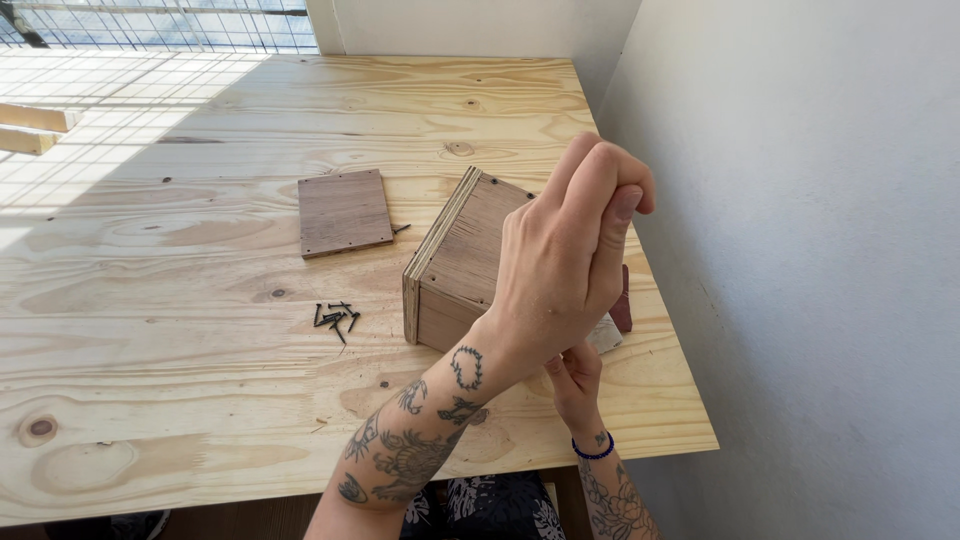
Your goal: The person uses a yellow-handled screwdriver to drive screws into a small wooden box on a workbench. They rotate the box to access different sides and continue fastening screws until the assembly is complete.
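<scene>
Left hand (pixel 560 270) raised above the bench's right edge, back toward the camera, fingers pressed together and curled over at the top, thumb tip laid against them; anything pinched inside, impossible to tell. Forearm tattooed, crossing up from the near edge. Right hand (pixel 575 385) mostly hidden beneath the left wrist, only the heel and a few bent fingers showing, a blue band at the wrist; finger state impossible to tell, nor whether touching the box.

Brown rectangular plywood box (pixel 455 265) on the pale pine plywood bench (pixel 150 330), near the right edge, roughly midway between the near and far edges, turned at an angle, layered edge facing left, small nail heads along the top face. Right part of the box covered by the left hand. Something dark red (pixel 622 305) and something pale peeping out behind the hand at the right edge, kind unclear.

Flat brown rectangular wooden panel (pixel 344 212) lying left of the box, apart from it, toward the bench's middle. Small heap of dark screws (pixel 336 319) nearer the near edge, just left of the box's front corner. Two pale wooden strips (pixel 35 128) at the far left edge.
</scene>
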